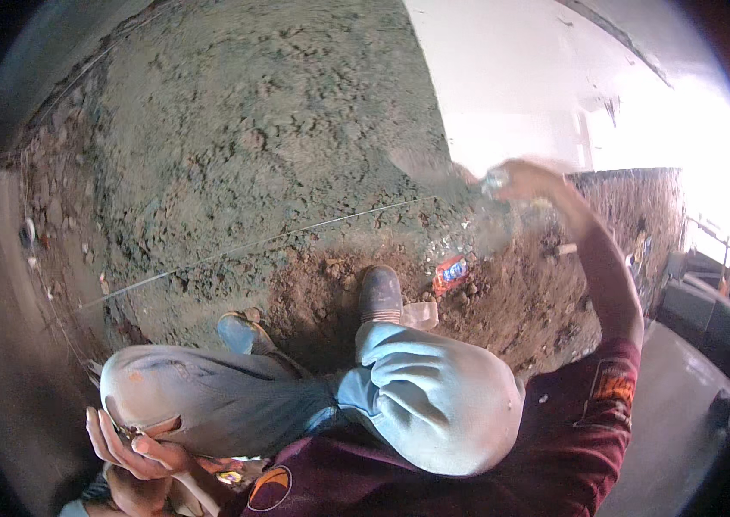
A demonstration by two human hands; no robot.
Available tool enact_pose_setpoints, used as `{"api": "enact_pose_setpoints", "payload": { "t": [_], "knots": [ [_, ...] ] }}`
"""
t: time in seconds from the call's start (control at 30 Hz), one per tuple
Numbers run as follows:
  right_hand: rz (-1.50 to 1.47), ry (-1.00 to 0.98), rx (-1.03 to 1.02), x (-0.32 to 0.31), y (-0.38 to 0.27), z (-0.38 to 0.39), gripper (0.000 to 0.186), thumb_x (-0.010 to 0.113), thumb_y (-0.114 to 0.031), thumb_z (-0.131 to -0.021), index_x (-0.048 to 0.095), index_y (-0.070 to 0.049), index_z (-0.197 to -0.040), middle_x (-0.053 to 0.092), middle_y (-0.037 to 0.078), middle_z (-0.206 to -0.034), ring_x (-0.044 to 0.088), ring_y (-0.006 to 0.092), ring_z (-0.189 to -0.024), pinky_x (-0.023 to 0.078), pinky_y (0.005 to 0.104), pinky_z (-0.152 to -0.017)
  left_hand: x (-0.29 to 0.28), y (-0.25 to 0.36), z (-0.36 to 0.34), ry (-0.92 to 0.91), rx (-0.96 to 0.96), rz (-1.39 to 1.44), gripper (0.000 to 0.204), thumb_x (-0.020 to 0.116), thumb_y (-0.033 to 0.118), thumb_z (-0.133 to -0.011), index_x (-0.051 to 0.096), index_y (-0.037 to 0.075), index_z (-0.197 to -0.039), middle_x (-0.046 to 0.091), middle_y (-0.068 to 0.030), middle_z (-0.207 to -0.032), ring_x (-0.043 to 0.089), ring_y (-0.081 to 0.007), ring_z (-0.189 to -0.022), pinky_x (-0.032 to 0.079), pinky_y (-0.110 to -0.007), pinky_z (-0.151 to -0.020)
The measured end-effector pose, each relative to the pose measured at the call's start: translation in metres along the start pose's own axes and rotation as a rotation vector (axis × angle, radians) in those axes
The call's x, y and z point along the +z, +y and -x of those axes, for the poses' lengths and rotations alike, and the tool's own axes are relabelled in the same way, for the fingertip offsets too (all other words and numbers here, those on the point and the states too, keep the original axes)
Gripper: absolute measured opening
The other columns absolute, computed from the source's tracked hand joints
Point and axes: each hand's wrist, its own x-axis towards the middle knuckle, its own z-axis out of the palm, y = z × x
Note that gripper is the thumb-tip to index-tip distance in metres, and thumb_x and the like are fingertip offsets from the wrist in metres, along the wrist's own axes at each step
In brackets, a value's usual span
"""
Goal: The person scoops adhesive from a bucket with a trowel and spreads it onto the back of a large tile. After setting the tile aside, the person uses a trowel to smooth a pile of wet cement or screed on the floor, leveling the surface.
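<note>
My right hand point(530, 179) is closed around the handle of a trowel, stretched out toward the far right. The trowel's grey blade point(421, 165), smeared by motion, is over the rough grey-green mortar bed point(270, 112), close to the edge of a large white slab point(503, 77). By my left knee, my left hand point(145, 452) has its fingers stretched out and apart, and nothing shows in it. A thin taut string point(270, 247) runs slantwise along the near part of the mortar.
Brown loose soil point(520, 297) lies between my boots point(380, 293) and the mortar. On it are a red-and-blue wrapper point(451, 274) and a small pale block point(421, 316). A wall point(3, 284) stands at left; grey blocks point(701, 302) sit at far right.
</note>
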Motion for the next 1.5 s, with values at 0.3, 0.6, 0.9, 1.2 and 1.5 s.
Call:
{"api": "enact_pose_setpoints", "payload": {
  "t": [0.3,0.6,0.9,1.2,1.5],
  "knots": [
    [-1.072,0.012,-0.213,0.1,-0.167,0.027,0.051,0.066,-0.027,-0.092,0.05,-0.009,-0.137,0.064,0.014,-0.111,0.065,0.0234,-0.086,0.057,0.0359,-0.071,-0.003,-0.004,0.014,0.091,-0.101,0.063,0.062,0.028,0.04,-0.104,0.058,-0.011,-0.122,0.057,-0.03,-0.127,0.054,-0.0411,-0.119,0.04,-0.052,-0.104],
    [-1.66,-0.263,-0.297,0.074,-0.35,-0.072,0.027,0.059,-0.019,-0.096,0.054,-0.011,-0.121,0.056,0.004,-0.074,0.053,0.0154,-0.054,0.046,0.0313,-0.045,-0.012,-0.014,0.024,0.117,-0.157,0.077,0.062,0.029,0.042,-0.104,0.056,-0.009,-0.124,0.055,-0.0271,-0.132,0.052,-0.0399,-0.123,0.037,-0.053,-0.107],
    [-1.802,-0.086,-0.214,0.146,-0.182,-0.023,0.021,0.053,-0.023,-0.098,0.06,-0.009,-0.111,0.055,0.002,-0.07,0.051,0.0138,-0.053,0.043,0.0296,-0.045,-0.014,-0.027,0.041,0.173,-0.145,0.07,0.065,0.025,0.043,-0.106,0.056,-0.012,-0.122,0.056,-0.0301,-0.128,0.055,-0.0399,-0.119,0.041,-0.051,-0.104],
    [-1.15,0.156,-0.212,0.105,-0.098,0.05,0.034,0.058,-0.026,-0.095,0.061,-0.005,-0.121,0.066,0.008,-0.084,0.064,0.0186,-0.069,0.053,0.0354,-0.056,-0.011,-0.033,0.046,0.21,-0.153,0.118,0.064,0.024,0.04,-0.105,0.055,-0.014,-0.122,0.056,-0.0322,-0.127,0.054,-0.0407,-0.12,0.041,-0.051,-0.104],
    [0.039,0.192,-0.113,0.039,-0.094,0.017,0.052,0.062,-0.032,-0.091,0.052,-0.002,-0.132,0.062,0.026,-0.123,0.061,0.0367,-0.116,0.05,0.045,-0.098,-0.015,-0.024,0.044,0.202,-0.166,0.034,0.064,0.025,0.038,-0.104,0.056,-0.015,-0.119,0.059,-0.0349,-0.12,0.056,-0.0427,-0.116,0.042,-0.054,-0.103]
  ]
}}
